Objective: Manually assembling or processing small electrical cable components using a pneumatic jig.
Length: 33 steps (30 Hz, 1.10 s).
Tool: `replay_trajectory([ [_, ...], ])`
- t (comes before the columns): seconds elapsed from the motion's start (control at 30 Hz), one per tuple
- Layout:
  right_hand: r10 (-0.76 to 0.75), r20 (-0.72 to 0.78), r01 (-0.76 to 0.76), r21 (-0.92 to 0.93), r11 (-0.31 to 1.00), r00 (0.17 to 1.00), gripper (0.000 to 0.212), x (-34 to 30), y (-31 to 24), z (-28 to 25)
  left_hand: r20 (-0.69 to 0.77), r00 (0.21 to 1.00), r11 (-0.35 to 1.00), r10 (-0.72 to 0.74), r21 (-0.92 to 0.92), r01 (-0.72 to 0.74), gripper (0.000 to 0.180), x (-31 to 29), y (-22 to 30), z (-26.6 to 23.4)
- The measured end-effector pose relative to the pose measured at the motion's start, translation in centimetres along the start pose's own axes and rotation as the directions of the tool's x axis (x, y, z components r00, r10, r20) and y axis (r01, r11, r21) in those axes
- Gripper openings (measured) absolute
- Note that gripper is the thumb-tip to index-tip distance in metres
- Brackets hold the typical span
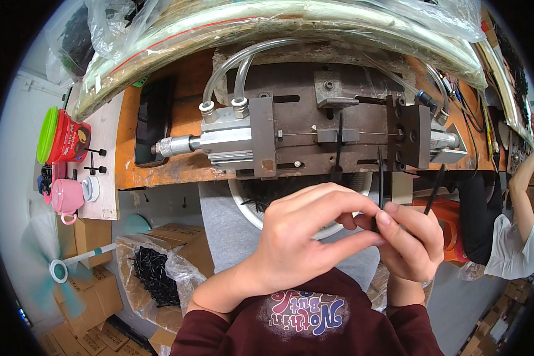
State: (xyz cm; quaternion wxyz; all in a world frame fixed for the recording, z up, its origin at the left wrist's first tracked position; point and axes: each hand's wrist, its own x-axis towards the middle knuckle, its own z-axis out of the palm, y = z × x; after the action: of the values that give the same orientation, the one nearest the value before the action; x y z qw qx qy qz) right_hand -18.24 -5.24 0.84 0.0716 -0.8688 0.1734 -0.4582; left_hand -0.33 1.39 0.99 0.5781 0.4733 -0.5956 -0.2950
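Observation:
My left hand (314,228) is closed, its thumb and forefinger pinching the lower end of a thin black rod (381,178) that points up toward the metal fixture. My right hand (410,240) meets it there, fingertips on the same end, and a second black rod (436,188) sticks up from between its fingers. The rods' lower ends are hidden by the fingers. Beyond the hands sits the fixture, a dark steel plate (314,157) with a pneumatic cylinder (228,139) at its left. Another black rod (339,139) lies across the small block at its middle.
Below the fixture, a white round basin (238,204) of black parts is partly covered by my left hand. A lined carton (157,276) of black parts stands lower left, near a fan (59,270). A phone (152,121) and pink cup (67,196) are left; another person (513,243) sits right.

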Motion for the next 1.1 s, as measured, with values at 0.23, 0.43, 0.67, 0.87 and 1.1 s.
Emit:
replay_trajectory([
  [0.23, 0.067, -0.006, -0.066, 0.105, 0.992, 0.998, 0.049, 0.2, 0.8, 0.7, -0.082, 0.987, 0.924, 0.141, 0.37, -0.101, 0.038, 0.0, -0.3, -1.1],
  [0.43, 0.229, -0.005, -0.213, 0.347, 0.914, 0.974, 0.053, -0.5, 1.5, -0.5, 0.036, 0.98, 0.722, 0.194, 0.671, -0.167, 0.033, -0.2, -1.8, -0.2],
  [0.67, 0.312, -0.124, -0.209, 0.513, 0.833, 0.942, 0.036, -0.2, 1.2, 1.0, 0.109, 0.982, 0.59, 0.154, 0.787, -0.18, 0.027, 0.9, -1.7, 0.3],
  [0.87, 0.278, 0.116, -0.293, 0.143, 0.945, 0.954, 0.035, 0.2, 0.7, -0.3, 0.096, 0.989, 0.597, 0.114, 0.789, -0.145, 0.026, 0.7, -1.7, 0.2],
  [1.1, 0.19, 0.194, -0.193, -0.005, 0.981, 0.962, 0.029, 1.0, 0.7, 0.4, 0.123, 0.985, 0.66, 0.123, 0.731, -0.174, 0.025, 0.4, -1.6, -0.5],
])
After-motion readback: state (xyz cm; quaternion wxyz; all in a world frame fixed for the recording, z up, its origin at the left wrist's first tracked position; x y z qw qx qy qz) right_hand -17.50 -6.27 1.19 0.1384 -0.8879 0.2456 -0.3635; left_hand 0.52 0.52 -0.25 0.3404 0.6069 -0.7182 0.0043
